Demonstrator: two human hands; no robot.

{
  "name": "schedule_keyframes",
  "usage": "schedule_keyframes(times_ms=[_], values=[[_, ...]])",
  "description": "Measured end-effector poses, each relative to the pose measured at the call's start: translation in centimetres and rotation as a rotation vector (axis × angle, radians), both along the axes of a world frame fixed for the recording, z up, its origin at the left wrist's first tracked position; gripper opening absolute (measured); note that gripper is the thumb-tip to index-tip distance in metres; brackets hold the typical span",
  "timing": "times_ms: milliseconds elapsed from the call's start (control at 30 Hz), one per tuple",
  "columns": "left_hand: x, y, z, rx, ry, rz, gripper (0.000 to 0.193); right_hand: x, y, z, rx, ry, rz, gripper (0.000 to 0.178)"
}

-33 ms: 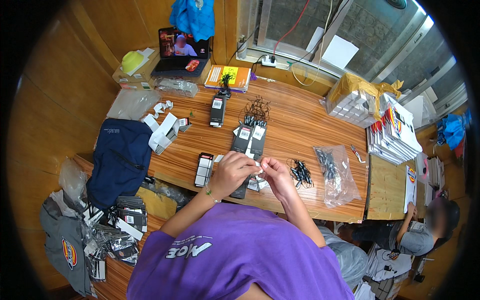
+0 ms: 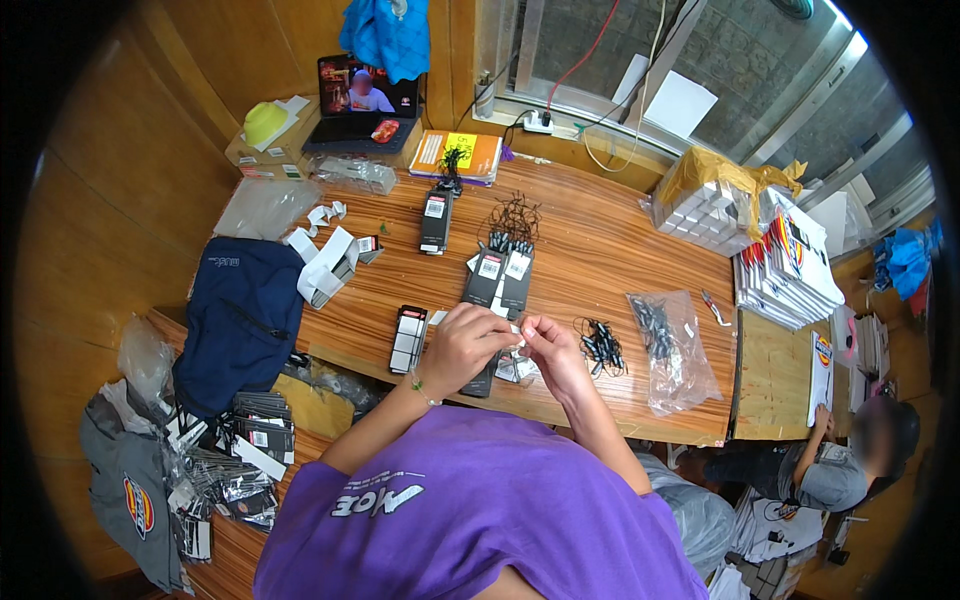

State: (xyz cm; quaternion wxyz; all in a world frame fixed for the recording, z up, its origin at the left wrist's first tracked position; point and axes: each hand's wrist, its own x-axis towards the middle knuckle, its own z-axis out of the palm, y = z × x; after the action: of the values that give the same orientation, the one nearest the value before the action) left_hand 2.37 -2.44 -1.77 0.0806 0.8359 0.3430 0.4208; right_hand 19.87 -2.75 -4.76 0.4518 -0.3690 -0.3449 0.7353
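Observation:
My left hand (image 2: 462, 345) and my right hand (image 2: 556, 350) meet over the near part of the table, fingertips pinched together. Between them shows a bit of a small white piece (image 2: 517, 338), mostly covered by the fingers. Just beneath lie a black hang tag (image 2: 480, 381) and some pale tags partly hidden by my hands. Beyond my fingertips are stacks of black hang tags (image 2: 484, 288) with white labels, their black strings (image 2: 514, 214) spread away from me. Left of my left hand lies a stack of tags with white panels (image 2: 407, 340). A heap of black strings (image 2: 602, 347) sits beside my right hand.
On the right are a clear bag of black strings (image 2: 660, 340), small snips (image 2: 715, 308) and stacked white printed bags (image 2: 790, 262). A navy bag (image 2: 240, 320) and a tag pile (image 2: 250, 450) lie left. Behind stands a laptop (image 2: 365, 100). Another person (image 2: 840, 475) is at far right.

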Motion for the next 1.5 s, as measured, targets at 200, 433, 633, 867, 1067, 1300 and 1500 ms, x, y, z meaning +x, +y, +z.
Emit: schedule_keyframes(times_ms=[200,433,633,867,1067,1300,1500], values=[[-0.4,0.5,0.1,-0.002,-0.004,-0.003,0.020,0.0,0.7,1.0,0.082,-0.192,0.059,0.010],[-0.6,0.3,-0.2,-0.035,-0.002,0.002,0.016,0.0,0.7,0.0,0.279,-0.389,0.077,0.010],[-0.8,0.3,-0.6,-0.049,0.056,-0.097,0.012,0.6,1.0,1.5,0.276,-0.387,-0.090,0.013],[-0.6,0.0,-0.9,-0.103,0.005,-0.030,0.013,1.9,1.6,1.9,0.234,-0.445,0.144,0.009],[-0.6,0.2,-0.8,-0.044,0.025,-0.030,0.014,1.6,1.0,1.3,0.357,-0.557,0.279,0.010],[-0.5,0.0,-1.1,-0.062,0.041,-0.088,0.013,1.6,1.0,0.8,0.317,-0.548,0.326,0.009],[-0.2,0.3,-1.3,-0.085,0.100,-0.204,0.012,1.2,1.2,-1.0,0.085,-0.214,-0.073,0.011]])
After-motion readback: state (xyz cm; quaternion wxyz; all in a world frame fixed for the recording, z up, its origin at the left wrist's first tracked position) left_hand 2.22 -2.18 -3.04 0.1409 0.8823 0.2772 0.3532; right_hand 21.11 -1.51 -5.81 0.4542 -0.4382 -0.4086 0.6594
